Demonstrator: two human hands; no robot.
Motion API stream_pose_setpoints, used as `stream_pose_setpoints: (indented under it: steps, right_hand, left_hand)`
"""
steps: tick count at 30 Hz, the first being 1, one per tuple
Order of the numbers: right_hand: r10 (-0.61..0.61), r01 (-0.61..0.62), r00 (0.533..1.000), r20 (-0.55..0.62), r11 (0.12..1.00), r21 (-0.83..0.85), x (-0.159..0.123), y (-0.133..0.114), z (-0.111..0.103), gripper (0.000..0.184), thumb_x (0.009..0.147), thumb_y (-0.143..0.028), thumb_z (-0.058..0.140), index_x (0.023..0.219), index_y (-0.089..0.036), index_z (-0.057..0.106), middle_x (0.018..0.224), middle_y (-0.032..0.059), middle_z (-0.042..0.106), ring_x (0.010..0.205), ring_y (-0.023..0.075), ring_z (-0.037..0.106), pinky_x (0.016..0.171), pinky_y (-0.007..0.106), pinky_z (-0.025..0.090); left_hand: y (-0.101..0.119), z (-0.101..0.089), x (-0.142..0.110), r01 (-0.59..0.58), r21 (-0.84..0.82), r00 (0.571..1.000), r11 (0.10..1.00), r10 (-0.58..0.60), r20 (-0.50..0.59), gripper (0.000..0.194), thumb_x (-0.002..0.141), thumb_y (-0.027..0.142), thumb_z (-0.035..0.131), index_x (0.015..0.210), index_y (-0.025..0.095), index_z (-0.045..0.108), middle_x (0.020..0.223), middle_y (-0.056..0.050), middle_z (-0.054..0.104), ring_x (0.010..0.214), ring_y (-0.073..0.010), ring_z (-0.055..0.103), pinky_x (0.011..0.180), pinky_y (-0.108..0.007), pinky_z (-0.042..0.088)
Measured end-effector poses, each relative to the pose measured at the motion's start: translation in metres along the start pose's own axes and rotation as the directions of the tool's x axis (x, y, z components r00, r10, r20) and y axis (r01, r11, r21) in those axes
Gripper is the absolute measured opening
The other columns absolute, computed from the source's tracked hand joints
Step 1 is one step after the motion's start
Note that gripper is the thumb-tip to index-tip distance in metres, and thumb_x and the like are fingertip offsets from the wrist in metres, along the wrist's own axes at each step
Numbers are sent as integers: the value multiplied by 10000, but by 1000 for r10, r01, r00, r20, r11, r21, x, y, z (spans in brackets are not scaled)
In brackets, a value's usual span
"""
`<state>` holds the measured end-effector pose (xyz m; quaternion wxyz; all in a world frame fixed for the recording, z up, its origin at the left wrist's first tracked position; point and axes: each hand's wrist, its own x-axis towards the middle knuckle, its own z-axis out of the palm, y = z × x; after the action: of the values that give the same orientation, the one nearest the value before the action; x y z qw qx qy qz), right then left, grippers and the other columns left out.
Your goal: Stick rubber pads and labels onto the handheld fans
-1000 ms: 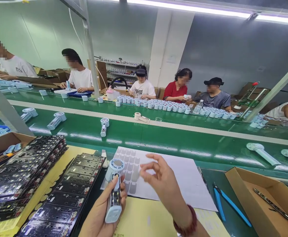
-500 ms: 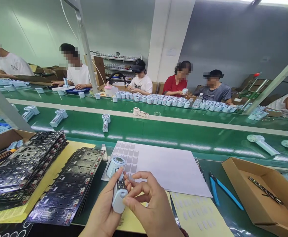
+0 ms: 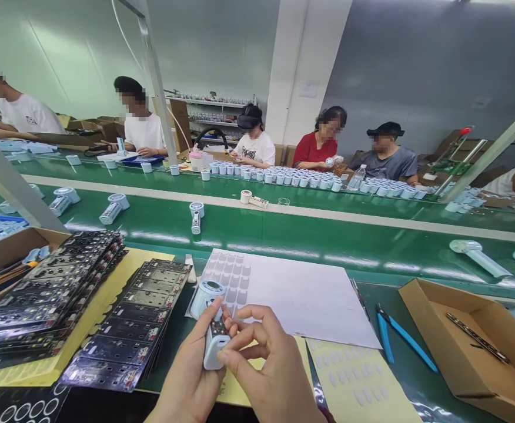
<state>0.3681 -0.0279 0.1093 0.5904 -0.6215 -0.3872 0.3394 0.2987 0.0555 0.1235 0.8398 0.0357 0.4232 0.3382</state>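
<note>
My left hand (image 3: 191,367) is closed around a light-blue handheld device (image 3: 216,343) with a round head and a short handle. A dark circuit board with small parts shows in the handle's open face, and my left thumb lies along it. My right hand (image 3: 268,364) has thumb and index finger pinched together at the handle's lower end, touching it. Whatever is between those fingertips is too small or hidden to make out. Under the device's head lies a white sheet (image 3: 301,294) with grey stickers (image 3: 235,273). A yellow sheet (image 3: 385,393) of small translucent oval stickers is beside my right hand.
Stacked circuit board panels (image 3: 129,323) lie to the left. At right are blue-handled cutters (image 3: 410,343) and a cardboard box (image 3: 442,329) holding a narrow strip (image 3: 478,338). Similar devices (image 3: 196,217) sit on the green conveyor belt (image 3: 328,235). Several co-workers sit across it.
The view has shifted slightly, so the surroundings sit a little further right. My hands keep nearly the same grip and pose on the device. Across the belt, the co-worker in red has moved a round piece.
</note>
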Motion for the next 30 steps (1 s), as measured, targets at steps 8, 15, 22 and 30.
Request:
stream_pose_setpoints:
  steps: [8,15,22,30]
  right_hand:
    - [-228,166,947,-226,950,-266,-1,14,-11,718,697,-403,841,1310,-293,484,1175,64,622,902,226,710,633,291,595]
    - [-141,65,984,-109,853,-518,-15,59,-55,154,965,-327,524,1042,-268,644,1063,52,607,893,206,677,649,297,549]
    - [-217,122,975,-47,700,-703,-22,88,-47,169,925,-148,549,820,-243,641,904,41,648,856,239,647,684,333,504]
    - [9,-3,1000,17,945,-327,-18,54,-12,133,864,-127,620,783,-223,576,1001,28,626,951,199,660,846,312,495]
  left_hand:
    - [5,0,-20,116,-47,993,992,-117,-22,222,979,131,408,923,84,618,692,-27,577,446,-50,556,438,-131,517]
    - [22,-60,-7,-241,441,970,865,205,127,338,667,78,770,999,118,718,817,-75,730,773,-222,727,734,-289,625]
    - [20,-92,7,-309,563,951,766,244,190,501,533,273,879,1010,178,759,1067,-107,779,1224,-368,609,1173,-467,335]
    - [11,-90,3,-309,544,951,780,255,174,493,576,280,851,1050,177,763,1163,-119,755,1228,-359,609,1161,-462,355]
